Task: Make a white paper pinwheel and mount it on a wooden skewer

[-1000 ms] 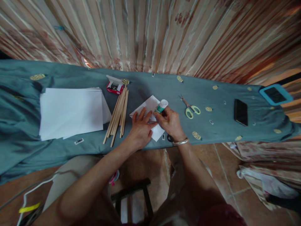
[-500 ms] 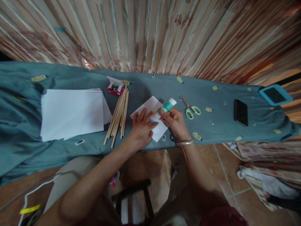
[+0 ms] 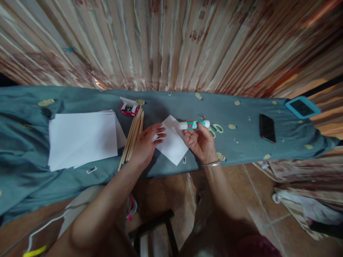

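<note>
My right hand (image 3: 202,144) grips a green-and-white glue stick (image 3: 194,124), held nearly level above the right side of a folded white sheet of paper (image 3: 173,144). The sheet lies on the cloth as a tilted square. Its left corner is partly hidden by my left hand (image 3: 146,142), whose fingers are apart over that edge. White shows between thumb and fingers there; I cannot tell whether they touch the paper. Just behind the glue stick are scissors (image 3: 217,127) with pale green handles, partly covered.
Thin wooden sticks (image 3: 133,134) lie left of the folded sheet, below an open red box (image 3: 128,109) of small dark items. Farther left is a stack of white paper (image 3: 83,139). A phone (image 3: 267,128) and a blue-framed device (image 3: 302,107) lie on the right.
My left hand has come off the middle of the folded sheet and moved left. My right hand has lifted the glue stick off the paper and turned it level. The view has shifted slightly.
</note>
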`<state>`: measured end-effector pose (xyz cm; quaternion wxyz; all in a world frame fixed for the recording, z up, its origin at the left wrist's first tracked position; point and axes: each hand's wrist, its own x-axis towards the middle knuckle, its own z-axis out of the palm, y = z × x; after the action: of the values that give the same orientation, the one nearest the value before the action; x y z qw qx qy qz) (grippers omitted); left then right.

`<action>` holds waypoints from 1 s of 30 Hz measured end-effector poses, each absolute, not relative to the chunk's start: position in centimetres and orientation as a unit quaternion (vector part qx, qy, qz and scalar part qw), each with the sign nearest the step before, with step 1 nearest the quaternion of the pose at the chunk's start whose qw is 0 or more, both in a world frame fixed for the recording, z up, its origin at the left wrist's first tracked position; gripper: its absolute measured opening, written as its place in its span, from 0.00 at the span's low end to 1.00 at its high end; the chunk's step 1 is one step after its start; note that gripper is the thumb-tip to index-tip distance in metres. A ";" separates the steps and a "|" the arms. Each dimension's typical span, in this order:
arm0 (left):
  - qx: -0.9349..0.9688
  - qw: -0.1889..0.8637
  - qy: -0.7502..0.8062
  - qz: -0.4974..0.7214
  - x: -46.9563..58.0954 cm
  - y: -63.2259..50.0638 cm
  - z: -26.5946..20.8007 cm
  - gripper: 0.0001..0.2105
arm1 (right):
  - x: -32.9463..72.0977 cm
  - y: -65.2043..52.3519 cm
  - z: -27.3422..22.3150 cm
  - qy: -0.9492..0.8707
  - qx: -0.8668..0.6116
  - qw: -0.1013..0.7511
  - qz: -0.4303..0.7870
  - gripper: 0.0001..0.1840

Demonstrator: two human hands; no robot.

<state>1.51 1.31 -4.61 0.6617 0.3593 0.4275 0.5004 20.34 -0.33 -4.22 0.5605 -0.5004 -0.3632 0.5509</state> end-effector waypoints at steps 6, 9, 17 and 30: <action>0.101 0.762 0.397 0.502 1.5 2.4 -3.2 0.09 | 18.1 -0.7 -4.8 -0.271 -0.454 0.551 0.645 0.20; 0.076 0.761 0.394 0.509 1.5 2.4 -3.0 0.09 | 16.9 -0.9 -5.2 -0.253 -0.429 0.547 0.673 0.20; 0.117 0.779 0.374 0.490 1.4 2.2 -3.7 0.07 | 15.7 -1.2 -5.4 -0.214 -0.360 0.582 0.697 0.15; 0.066 0.780 0.377 0.495 1.8 1.9 -2.7 0.12 | 15.3 -1.4 -5.9 -0.234 -0.346 0.584 0.695 0.19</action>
<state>1.80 1.93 -2.69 0.7799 0.0662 0.3775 0.4949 15.34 -1.39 -5.87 0.5845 -0.3463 -0.2342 0.6954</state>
